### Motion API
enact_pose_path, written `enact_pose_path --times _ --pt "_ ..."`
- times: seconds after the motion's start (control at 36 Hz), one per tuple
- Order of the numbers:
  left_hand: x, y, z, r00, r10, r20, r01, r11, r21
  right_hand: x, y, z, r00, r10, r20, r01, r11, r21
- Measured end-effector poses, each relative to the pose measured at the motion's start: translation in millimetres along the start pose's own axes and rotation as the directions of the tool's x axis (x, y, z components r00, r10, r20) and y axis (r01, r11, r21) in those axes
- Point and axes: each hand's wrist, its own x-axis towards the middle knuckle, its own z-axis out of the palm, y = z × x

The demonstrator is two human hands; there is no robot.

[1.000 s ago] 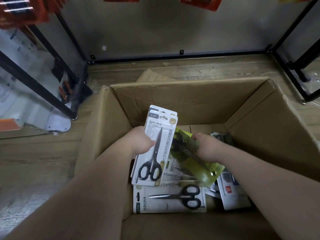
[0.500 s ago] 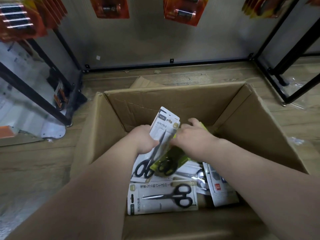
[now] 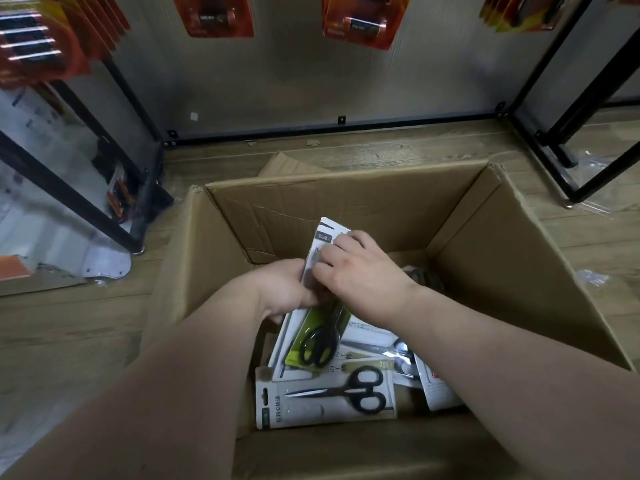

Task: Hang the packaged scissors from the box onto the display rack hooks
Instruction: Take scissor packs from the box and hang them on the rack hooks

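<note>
Grip was the weak point. Our left hand (image 3: 285, 289) curled round the edge of a small sheaf of scissors packs. A white pack (image 3: 325, 235) stood highest and a green pack (image 3: 320, 337) lay against its front lower down, all tilted above the inside of the box (image 3: 346, 178). Our right hand (image 3: 362, 271) lay across the front of the sheaf with fingers bent. Its thumb was hidden, so we could not tell whether it pinched the cards or only pressed them. We judged that slick cards of unlike size could slide on each other. The green one might drop back among the loose packs (image 3: 325, 400) in the bottom of the box if the right hand let go too soon. Lifting them as one also risked hang holes that did not line up. Beyond the box, battery cards (image 3: 356, 24) hung on the rack (image 3: 339, 128). We could not see its hooks, so a free one was not certain.
</note>
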Motion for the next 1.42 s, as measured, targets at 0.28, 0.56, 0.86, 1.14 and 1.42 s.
enact_pose_path --times 0.28,0.56,0.86,1.14,1.42 --pt "6 6 1 1.000 -0.016 -0.020 0.017 1.000 0.016 0 11 -6 0.961 0.277 -0.016 -0.274 0.956 0.102" --pt "2 -10 -11 0.983 -0.071 -0.168 0.066 0.997 -0.035 -39 39 9 0.643 0.319 0.696 -0.508 0.858 0.076" --pt "0 -16 -17 0.982 -0.099 -0.161 0.075 0.986 -0.151 -16 -38 39 0.498 -0.190 0.846 -0.198 0.925 0.324" --pt "-8 -11 -20 0.981 -0.063 -0.181 0.040 0.991 -0.130 -13 -59 44 0.482 -0.250 0.840 -0.029 0.953 0.300" --pt "-10 0 -17 0.970 -0.075 -0.231 0.042 0.988 -0.148 -31 18 -3 0.415 0.040 0.909 -0.429 0.890 0.157"
